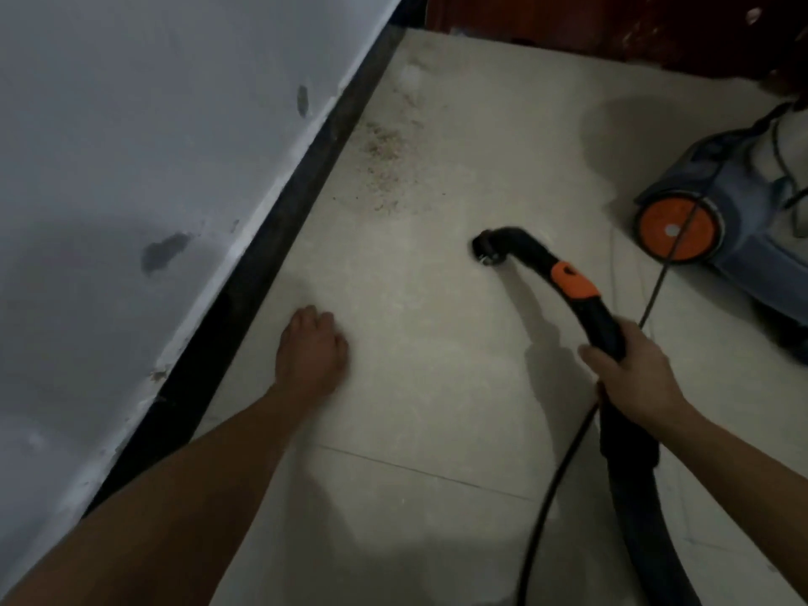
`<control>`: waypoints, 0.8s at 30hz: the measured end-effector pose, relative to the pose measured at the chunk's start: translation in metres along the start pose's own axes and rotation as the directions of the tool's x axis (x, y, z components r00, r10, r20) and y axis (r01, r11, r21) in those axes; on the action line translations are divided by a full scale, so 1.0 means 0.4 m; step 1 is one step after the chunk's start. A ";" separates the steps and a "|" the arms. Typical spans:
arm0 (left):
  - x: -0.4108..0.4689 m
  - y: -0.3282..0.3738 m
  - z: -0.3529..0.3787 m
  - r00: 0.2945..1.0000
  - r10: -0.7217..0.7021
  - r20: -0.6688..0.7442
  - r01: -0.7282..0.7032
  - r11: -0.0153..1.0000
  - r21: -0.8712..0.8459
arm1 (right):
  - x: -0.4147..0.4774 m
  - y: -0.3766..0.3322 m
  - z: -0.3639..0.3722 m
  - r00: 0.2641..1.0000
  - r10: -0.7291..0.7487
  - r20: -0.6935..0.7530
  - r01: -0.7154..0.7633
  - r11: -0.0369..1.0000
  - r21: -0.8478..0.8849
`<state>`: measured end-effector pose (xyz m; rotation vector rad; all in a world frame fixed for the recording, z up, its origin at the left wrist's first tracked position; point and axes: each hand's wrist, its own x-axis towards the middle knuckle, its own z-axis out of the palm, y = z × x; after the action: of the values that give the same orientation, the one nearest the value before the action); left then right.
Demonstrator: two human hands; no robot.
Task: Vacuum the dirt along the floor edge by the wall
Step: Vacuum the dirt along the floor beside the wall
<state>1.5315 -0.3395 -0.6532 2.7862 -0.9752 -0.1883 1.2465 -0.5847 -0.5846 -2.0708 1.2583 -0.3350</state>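
We hold the vacuum hose handle (605, 325) in our right hand (629, 378), grip wrapped tight round it; nozzle (489, 247) sits near dirt (384, 155) by wall (131, 168). Left hand (312, 347) rests w/ fingers curled on floor (437, 387).

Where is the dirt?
The dirt lies on the floor beside the dark baseboard, ahead and left of the nozzle.
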 end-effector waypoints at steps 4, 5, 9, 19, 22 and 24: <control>0.143 0.057 0.024 0.993 -0.098 -0.072 0.093 0.993 -0.069 | 0.186 -0.020 0.035 0.993 0.008 -0.115 -0.014 0.999 -0.053; 0.180 0.074 0.033 0.983 -0.156 -0.093 0.149 0.985 -0.083 | 0.234 -0.029 0.042 0.992 0.006 -0.124 -0.015 0.998 -0.066; 0.286 0.129 0.092 0.917 -0.367 -0.157 0.355 0.930 -0.098 | 0.414 -0.061 0.066 0.990 0.077 -0.117 -0.081 0.996 -0.030; 0.302 0.143 0.110 0.906 -0.403 -0.128 0.395 0.915 -0.082 | 0.273 -0.080 0.079 0.999 0.027 -0.020 -0.029 0.994 -0.107; 0.302 0.145 0.102 0.904 -0.407 -0.129 0.399 0.913 -0.086 | 0.117 -0.062 0.089 0.994 0.035 0.105 -0.020 0.990 -0.139; 0.301 0.147 0.101 0.901 -0.411 -0.138 0.402 0.911 -0.090 | 0.104 -0.057 0.084 0.990 0.055 0.130 -0.034 0.987 -0.157</control>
<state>1.5824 -0.4655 -0.6872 2.8619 -0.3348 -0.0530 1.3009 -0.5995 -0.5992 -2.1520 1.2818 -0.0782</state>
